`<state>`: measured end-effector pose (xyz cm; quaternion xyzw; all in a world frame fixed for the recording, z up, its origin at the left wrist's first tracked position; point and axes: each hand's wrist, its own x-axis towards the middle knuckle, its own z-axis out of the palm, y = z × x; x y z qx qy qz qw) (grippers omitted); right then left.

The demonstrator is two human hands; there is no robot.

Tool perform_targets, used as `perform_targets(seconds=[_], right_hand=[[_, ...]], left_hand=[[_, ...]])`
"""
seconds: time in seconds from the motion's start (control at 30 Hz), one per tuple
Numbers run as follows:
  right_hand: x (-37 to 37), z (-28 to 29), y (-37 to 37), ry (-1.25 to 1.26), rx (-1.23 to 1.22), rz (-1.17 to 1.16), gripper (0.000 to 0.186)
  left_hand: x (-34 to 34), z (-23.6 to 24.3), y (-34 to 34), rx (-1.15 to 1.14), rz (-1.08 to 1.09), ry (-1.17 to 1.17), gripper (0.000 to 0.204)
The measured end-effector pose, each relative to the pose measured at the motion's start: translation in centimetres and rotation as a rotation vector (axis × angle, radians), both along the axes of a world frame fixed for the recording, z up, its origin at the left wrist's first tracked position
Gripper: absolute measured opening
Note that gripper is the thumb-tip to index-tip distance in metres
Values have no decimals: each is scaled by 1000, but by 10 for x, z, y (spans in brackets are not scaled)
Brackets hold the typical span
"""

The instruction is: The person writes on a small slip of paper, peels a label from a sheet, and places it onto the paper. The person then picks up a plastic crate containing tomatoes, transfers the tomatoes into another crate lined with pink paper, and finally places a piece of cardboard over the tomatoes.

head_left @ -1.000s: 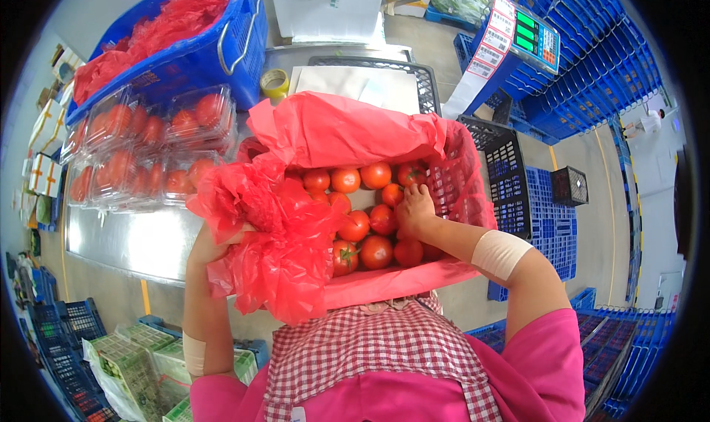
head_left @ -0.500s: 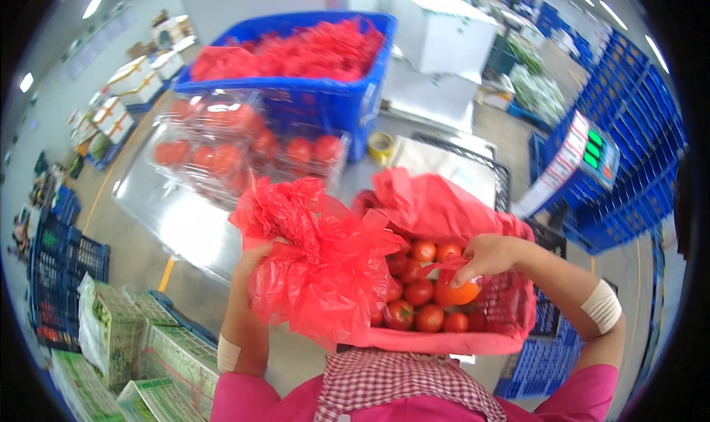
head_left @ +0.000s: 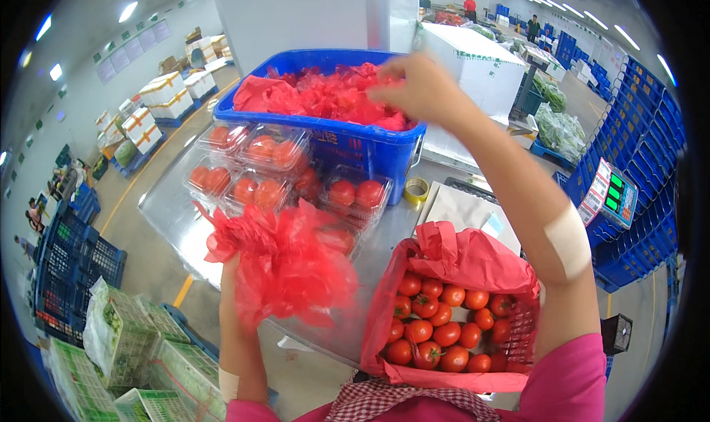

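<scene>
My left hand (head_left: pixel 231 270) holds a large crumpled bunch of thin, see-through red wrapping sheets (head_left: pixel 285 267), which hides most of its fingers. My right hand (head_left: pixel 414 89), slightly blurred, is over the right side of a blue bin (head_left: pixel 355 141) heaped with the same red sheets (head_left: pixel 318 93). Its thumb and fingers look curled but apart, with nothing visible between them. A crate lined with red paper (head_left: pixel 473 255) stands close to my body, holding several red tomatoes (head_left: pixel 429 326), some with green stems.
Clear lidded boxes of tomatoes (head_left: pixel 270 148) are stacked before the bin on the metal table (head_left: pixel 166 207). A yellow tape roll (head_left: pixel 416 190) lies beside them. To the right are a scale display (head_left: pixel 617 196) and stacked blue crates (head_left: pixel 643 148). Green-and-white vegetable crates (head_left: pixel 126 322) stand lower left.
My right hand has left the tomato crate and moved up and away to the blue bin. The left hand, still gripping the red sheets, has shifted slightly left and down.
</scene>
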<state>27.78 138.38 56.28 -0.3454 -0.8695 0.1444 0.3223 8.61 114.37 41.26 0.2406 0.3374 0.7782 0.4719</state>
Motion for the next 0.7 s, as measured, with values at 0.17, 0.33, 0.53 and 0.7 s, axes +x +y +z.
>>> perform_targets(seconds=[0.17, 0.33, 0.53, 0.7], right_hand=[[99, -73, -61, -49, -164, 112, 29], [207, -104, -106, 62, -425, -259, 27], [276, -117, -202, 238, -657, -574, 14], [294, -156, -241, 147, -1045, -499, 16]], left_hand=[[-31, 57, 92, 158, 56, 121, 39], [-49, 123, 287, 602, 949, 1063, 38], [-89, 45, 424, -491, -301, 2065, 78], [-77, 31, 440, -315, 196, 2226, 45]])
